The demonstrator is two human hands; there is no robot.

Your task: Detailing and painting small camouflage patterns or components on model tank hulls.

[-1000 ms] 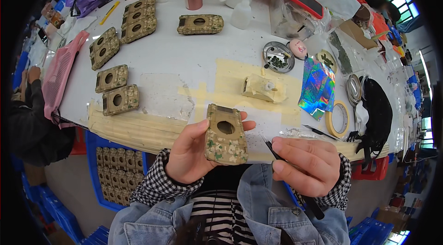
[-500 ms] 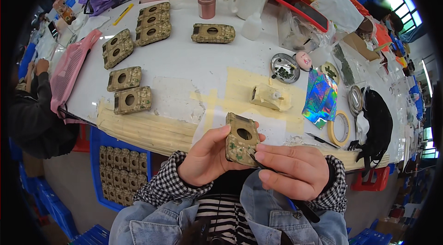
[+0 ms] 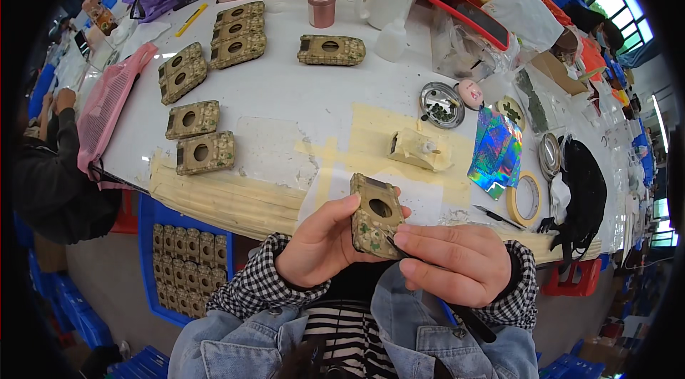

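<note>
My left hand holds a small camouflage-painted toy tank hull between thumb and fingers, just over the table's front edge. A round opening shows in its top. My right hand is closed on slim black tweezers, whose back end sticks out below the palm. Their tip is at the hull's near right edge, and my right fingertips are close beside it. Anything pinched in the tip is too small to make out.
More hulls stand on the table at left, others in a blue crate below. A taped block, a dish of small green bits, holographic sheets, masking tape and a craft knife lie ahead and right.
The hull in my left hand has tilted very slightly. My right fingers have shifted a little at its near edge, with the tweezers still held.
</note>
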